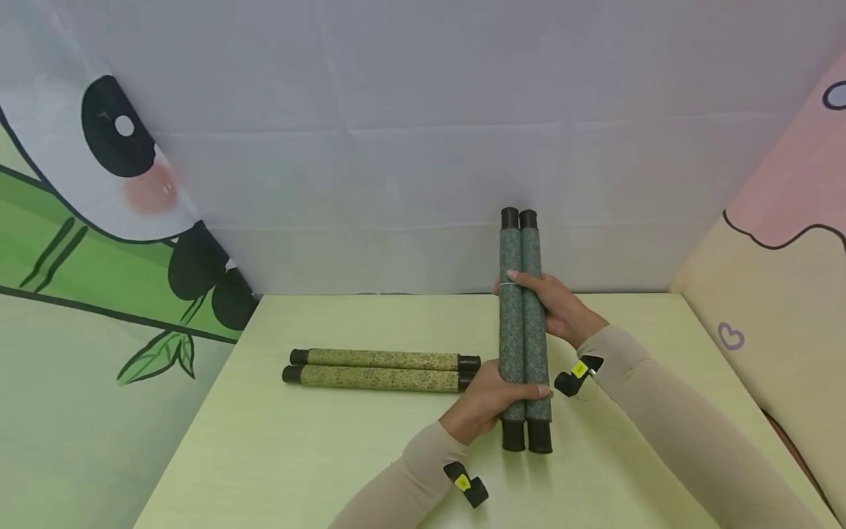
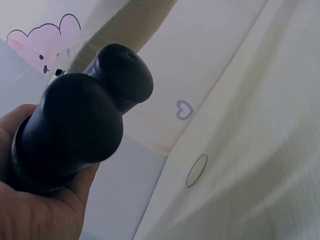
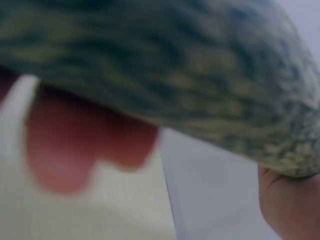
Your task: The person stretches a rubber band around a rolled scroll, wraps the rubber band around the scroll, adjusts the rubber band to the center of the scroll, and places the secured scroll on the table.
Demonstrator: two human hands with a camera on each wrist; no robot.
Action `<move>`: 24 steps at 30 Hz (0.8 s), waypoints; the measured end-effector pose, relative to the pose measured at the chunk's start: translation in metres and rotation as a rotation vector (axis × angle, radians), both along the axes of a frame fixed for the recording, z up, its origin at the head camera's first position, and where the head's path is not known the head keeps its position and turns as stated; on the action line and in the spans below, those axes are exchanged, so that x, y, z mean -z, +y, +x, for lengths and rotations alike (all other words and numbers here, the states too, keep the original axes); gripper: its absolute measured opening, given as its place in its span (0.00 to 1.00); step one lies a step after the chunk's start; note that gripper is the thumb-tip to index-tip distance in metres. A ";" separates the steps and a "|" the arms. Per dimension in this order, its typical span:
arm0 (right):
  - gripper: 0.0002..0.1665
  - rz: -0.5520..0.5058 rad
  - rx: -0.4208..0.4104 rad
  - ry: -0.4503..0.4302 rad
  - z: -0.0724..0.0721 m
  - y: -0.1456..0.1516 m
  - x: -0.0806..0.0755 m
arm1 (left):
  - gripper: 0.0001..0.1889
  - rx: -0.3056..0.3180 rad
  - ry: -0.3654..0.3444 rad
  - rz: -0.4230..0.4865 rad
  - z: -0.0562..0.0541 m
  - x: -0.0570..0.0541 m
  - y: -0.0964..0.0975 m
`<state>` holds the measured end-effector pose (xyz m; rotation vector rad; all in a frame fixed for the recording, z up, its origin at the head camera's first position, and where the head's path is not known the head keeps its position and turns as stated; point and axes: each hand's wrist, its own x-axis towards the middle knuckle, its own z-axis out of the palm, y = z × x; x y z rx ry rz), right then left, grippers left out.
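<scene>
Holds two green rolls [image 1: 511,334] tight in the left hand [image 1: 487,398] and right hand [image 1: 560,305], pointing the long way from just below the left hand up past the right, with two yellow rolls [image 1: 383,378] lying sideways by the left.

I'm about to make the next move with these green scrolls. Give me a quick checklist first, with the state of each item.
1. Left hand gripping both green scrolls near their lower ends: ok.
2. Right hand holding the same pair higher up: ok.
3. Green scrolls side by side: ok.
4. White band round both green scrolls: cannot tell; it crosses one, and the thumb hides what lies beside it.
5. Yellow scrolls lying together on the table: ok.
6. Table free of loose loops: not ok; the left wrist view shows a thin loop lying there.
</scene>
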<state>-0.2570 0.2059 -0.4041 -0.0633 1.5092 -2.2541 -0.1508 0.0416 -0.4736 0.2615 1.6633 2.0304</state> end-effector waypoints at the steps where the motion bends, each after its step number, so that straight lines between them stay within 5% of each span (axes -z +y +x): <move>1: 0.32 0.005 0.002 0.004 0.005 -0.002 0.002 | 0.24 0.004 0.003 -0.002 0.001 0.000 -0.002; 9: 0.35 0.020 0.051 0.005 0.040 -0.016 0.019 | 0.23 0.035 0.011 -0.007 0.013 0.004 -0.016; 14: 0.34 0.020 0.059 -0.019 0.049 -0.021 0.022 | 0.22 0.038 0.007 0.009 0.015 0.003 -0.019; 24: 0.40 -0.106 0.092 -0.063 0.045 -0.018 0.005 | 0.21 0.069 0.000 -0.010 0.032 -0.001 -0.033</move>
